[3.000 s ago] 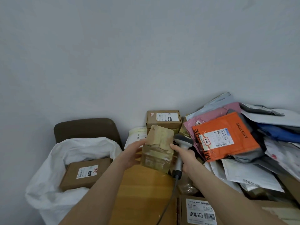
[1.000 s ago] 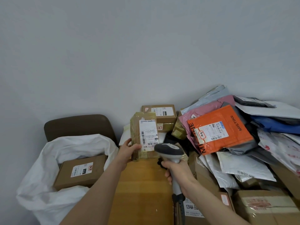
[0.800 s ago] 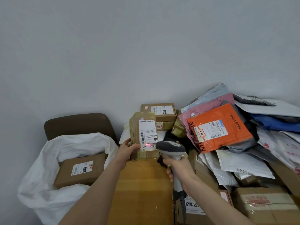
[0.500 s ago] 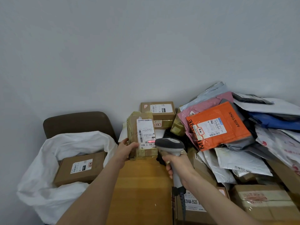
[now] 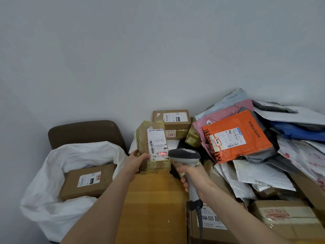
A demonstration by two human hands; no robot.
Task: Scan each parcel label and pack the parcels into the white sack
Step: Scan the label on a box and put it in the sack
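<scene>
Head view: left hand grips parcel edge (scanner beside, tabletop below).

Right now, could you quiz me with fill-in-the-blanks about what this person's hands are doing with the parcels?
The left hand holds a taped parcel whose label shows a ____ scan light.
The right hand grips the barcode scanner by its ____.
One brown box lies inside the ____ sack.
Missing words: red, handle, white.
</scene>
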